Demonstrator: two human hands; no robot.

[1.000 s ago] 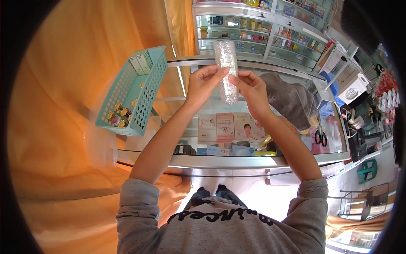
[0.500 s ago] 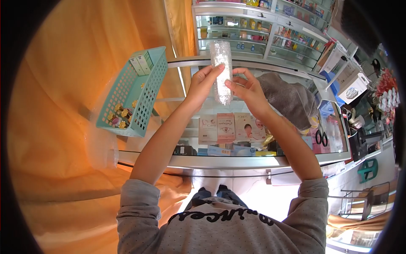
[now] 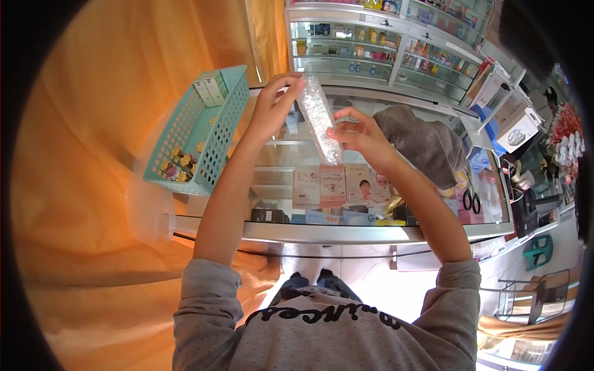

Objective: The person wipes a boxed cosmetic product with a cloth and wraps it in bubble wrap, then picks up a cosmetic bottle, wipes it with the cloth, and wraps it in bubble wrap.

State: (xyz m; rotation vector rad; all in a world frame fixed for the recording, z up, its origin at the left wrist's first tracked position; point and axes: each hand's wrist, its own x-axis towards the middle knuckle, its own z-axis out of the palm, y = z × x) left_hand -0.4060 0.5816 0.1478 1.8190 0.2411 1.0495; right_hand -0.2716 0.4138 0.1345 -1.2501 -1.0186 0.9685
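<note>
A shiny, clear bubble-wrapped roll point(image 3: 318, 117) is held slantwise above the glass counter, its top end leaning left. My left hand point(image 3: 274, 108) pinches the upper left end between thumb and fingers. My right hand point(image 3: 361, 136) grips the lower right side, with the thumb on the front of the wrap. What lies inside the wrap cannot be made out. Below it, under the glass, are flat cosmetic boxes point(image 3: 332, 185).
A mint-green basket point(image 3: 216, 145) with small boxes and gold-topped bottles stands at the left. A grey cloth point(image 3: 421, 145) lies right of my right hand, with black scissors point(image 3: 471, 201) beyond. Stocked shelves point(image 3: 346, 46) stand behind the counter point(image 3: 371, 234).
The wrapped roll has tipped from upright to a slant, its top going left. My left hand has moved up and left to its upper end. My right hand has shifted slightly down.
</note>
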